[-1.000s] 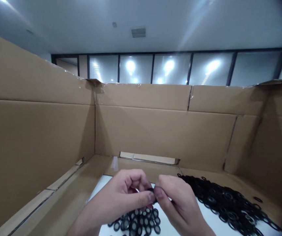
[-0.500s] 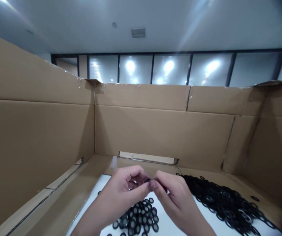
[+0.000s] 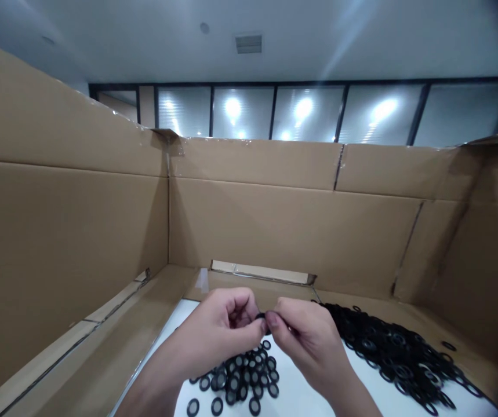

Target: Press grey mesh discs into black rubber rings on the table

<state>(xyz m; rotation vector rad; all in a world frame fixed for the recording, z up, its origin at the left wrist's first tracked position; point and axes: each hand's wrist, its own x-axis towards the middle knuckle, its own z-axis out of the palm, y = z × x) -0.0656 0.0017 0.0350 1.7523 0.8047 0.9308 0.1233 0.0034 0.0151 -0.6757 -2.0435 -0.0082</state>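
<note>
Head camera looks down into a tall brown cardboard enclosure [image 3: 275, 226] that walls in a white tabletop [image 3: 301, 399], where both hands meet at the middle near the bottom of the frame. The left hand [image 3: 222, 330] is curled, thumb and forefinger pinched together, and the right hand [image 3: 305, 339] pinches from the other side, so that the two sets of fingertips close on one small black rubber ring [image 3: 261, 316] held between them just above the tabletop; whether it is a single ring or two pressed together is too small to tell. Below the hands lies a small flat cluster of black rings with pale centres [image 3: 242, 379], spread out one beside another. To the right sits a far larger loose heap of black rubber rings [image 3: 388, 350], tangled and piled. Judging by the two groups, only a minor share has been worked through and laid out, while the bulk in the heap remains untouched
</note>
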